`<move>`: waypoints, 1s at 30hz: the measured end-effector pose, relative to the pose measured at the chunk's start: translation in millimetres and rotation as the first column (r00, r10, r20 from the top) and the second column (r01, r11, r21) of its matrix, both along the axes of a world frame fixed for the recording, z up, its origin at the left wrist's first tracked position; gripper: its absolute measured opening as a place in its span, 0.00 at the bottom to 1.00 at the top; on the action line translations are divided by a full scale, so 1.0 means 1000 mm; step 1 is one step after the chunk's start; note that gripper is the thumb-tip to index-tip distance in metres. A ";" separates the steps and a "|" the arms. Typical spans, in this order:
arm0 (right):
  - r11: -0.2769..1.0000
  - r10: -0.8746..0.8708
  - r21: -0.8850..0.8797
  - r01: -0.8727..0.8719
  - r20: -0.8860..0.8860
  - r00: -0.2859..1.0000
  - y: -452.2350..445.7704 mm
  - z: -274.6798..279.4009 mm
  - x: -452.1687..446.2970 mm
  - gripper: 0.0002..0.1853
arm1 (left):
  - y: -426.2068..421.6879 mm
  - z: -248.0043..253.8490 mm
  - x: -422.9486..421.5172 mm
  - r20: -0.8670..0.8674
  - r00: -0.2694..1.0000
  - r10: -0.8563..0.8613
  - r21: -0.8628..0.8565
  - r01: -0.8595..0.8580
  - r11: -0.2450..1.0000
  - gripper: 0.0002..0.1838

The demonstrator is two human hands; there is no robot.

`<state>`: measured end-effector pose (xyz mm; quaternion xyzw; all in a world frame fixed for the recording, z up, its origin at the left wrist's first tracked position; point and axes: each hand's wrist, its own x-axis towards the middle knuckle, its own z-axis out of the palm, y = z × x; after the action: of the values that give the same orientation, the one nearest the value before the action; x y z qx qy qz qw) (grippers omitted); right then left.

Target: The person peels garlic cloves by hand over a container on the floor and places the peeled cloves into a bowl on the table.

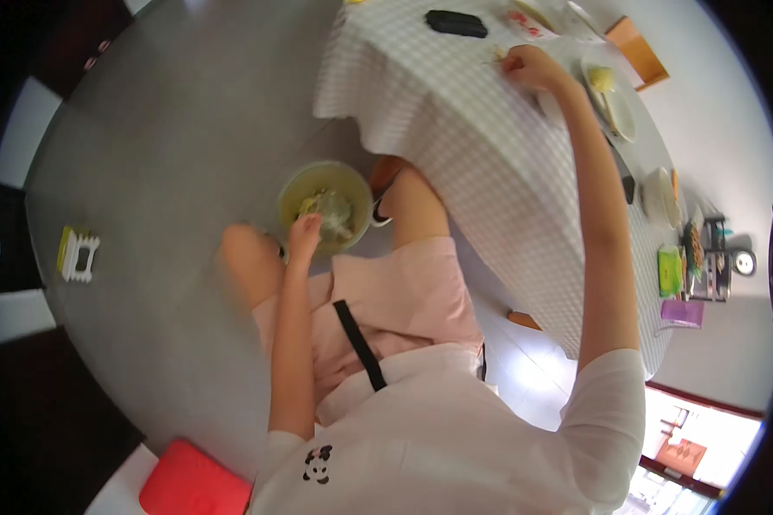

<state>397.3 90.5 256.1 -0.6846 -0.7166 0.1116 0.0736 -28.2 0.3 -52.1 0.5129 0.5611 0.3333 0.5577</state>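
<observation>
My left hand (305, 233) hangs over the near rim of a round waste bin (287, 192) on the floor, its fingers drawn together. What they hold, if anything, is too small to make out. Inside the bin lie a clear plastic bag and yellowish scraps (328, 204). My right hand (531, 69) is stretched out low over the table with the checked cloth (455, 94). Its fingers are curled together beside some small pale scraps (496, 57); whether it grips them is unclear.
A black case (456, 23) lies near the table's far edge. A white plate (624, 118) with yellow food, a patterned bowl (528, 24), a pot (659, 197) and a green pack (670, 271) stand along the wall. A yellow-and-white object (79, 255) is on the floor at left.
</observation>
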 end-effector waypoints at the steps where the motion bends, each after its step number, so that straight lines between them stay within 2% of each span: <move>1: 0.999 0.013 0.045 -0.019 0.142 0.990 0.002 -0.001 -0.002 0.09 | 0.001 -0.016 -0.002 -0.037 0.999 0.011 0.075 -0.009 0.997 0.09; 2: 0.997 0.062 0.025 -0.069 0.226 0.972 0.003 0.005 -0.010 0.08 | 0.003 -0.032 -0.006 -0.075 0.997 0.027 0.155 -0.015 0.988 0.09; 4: 0.988 0.123 0.069 -0.138 0.192 0.974 0.008 0.006 -0.024 0.08 | 0.001 -0.018 -0.008 -0.110 0.992 0.063 0.180 -0.042 0.983 0.09; 5: 0.963 0.106 0.240 -0.120 0.072 0.992 0.000 0.006 -0.039 0.09 | 0.001 -0.011 -0.008 -0.126 0.988 0.085 0.180 -0.062 0.982 0.09; 6: 0.915 0.102 0.396 -0.072 -0.054 0.993 -0.012 0.005 -0.059 0.09 | 0.000 -0.007 -0.007 -0.069 0.992 0.104 0.145 -0.093 0.985 0.09; 7: 0.921 0.202 0.375 -0.109 -0.219 0.954 -0.023 0.002 -0.084 0.10 | -0.001 -0.003 -0.006 -0.010 0.993 0.121 0.111 -0.120 0.987 0.09; 8: 0.921 0.287 0.362 -0.145 -0.378 0.880 -0.034 -0.002 -0.114 0.10 | -0.002 0.002 -0.005 -0.022 0.991 0.131 0.112 -0.128 0.985 0.09; 10: 0.913 0.408 0.268 -0.308 -0.556 0.724 -0.057 -0.027 -0.162 0.10 | -0.005 0.015 -0.002 0.112 0.984 0.140 0.080 -0.150 0.985 0.09; 11: 0.935 0.315 0.118 -0.334 -0.708 0.632 -0.065 -0.046 -0.180 0.10 | -0.005 0.021 -0.001 0.097 0.986 0.138 0.081 -0.146 0.986 0.09; 12: 0.925 0.192 -0.028 -0.379 -0.826 0.530 -0.071 -0.069 -0.195 0.10 | -0.006 0.028 0.000 0.157 0.977 0.143 0.006 -0.146 0.989 0.09; 13: 0.915 0.071 -0.123 -0.384 -0.888 0.454 -0.074 -0.095 -0.208 0.10 | -0.007 0.034 0.001 0.217 0.964 0.153 -0.067 -0.142 0.988 0.10; 14: 0.890 -0.055 -0.215 -0.401 -0.925 0.375 -0.076 -0.123 -0.219 0.10 | -0.007 0.038 0.002 0.206 0.966 0.154 -0.063 -0.144 0.988 0.10; 16: 0.888 -0.244 -0.289 -0.359 -0.955 0.167 -0.080 -0.172 -0.240 0.10 | -0.009 0.046 0.003 0.364 0.922 0.130 -0.035 -0.126 0.991 0.10; 17: 0.886 -0.238 -0.280 -0.369 -0.959 0.155 -0.085 -0.186 -0.245 0.10 | -0.011 0.056 0.004 0.352 0.926 0.136 -0.029 -0.134 0.991 0.10; 19: 0.838 -0.475 -0.409 -0.362 -0.872 -0.115 -0.094 -0.206 -0.255 0.10 | -0.014 0.074 0.007 0.376 0.912 0.165 -0.104 -0.135 0.985 0.11; 20: 0.836 -0.476 -0.404 -0.373 -0.871 -0.124 -0.096 -0.215 -0.257 0.10 | -0.016 0.075 0.007 0.363 0.916 0.170 -0.102 -0.143 0.985 0.11; 22: 0.861 -0.441 -0.375 -0.343 -0.887 -0.139 -0.101 -0.231 -0.255 0.12 | -0.019 0.074 0.009 0.354 0.934 0.041 0.002 -0.045 0.999 0.12; 26: 0.846 -0.468 -0.392 -0.360 -0.871 -0.149 -0.108 -0.257 -0.251 0.09 | -0.021 0.064 0.014 0.349 0.937 -0.012 0.012 0.008 1.000 0.10; 28: 0.855 -0.447 -0.393 -0.338 -0.889 -0.098 -0.109 -0.266 -0.251 0.09 | -0.020 0.055 0.013 0.119 0.990 -0.073 0.208 0.047 0.977 0.08; 30: 0.856 -0.452 -0.411 -0.313 -0.890 -0.068 -0.110 -0.273 -0.252 0.09 | -0.023 0.050 0.015 0.079 0.995 -0.054 0.201 0.037 0.979 0.08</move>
<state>145.5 -20.0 -17.2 -0.4090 -0.3310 0.7530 0.3952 -12.8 -23.0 -1.6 0.5645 0.4890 0.3964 0.5340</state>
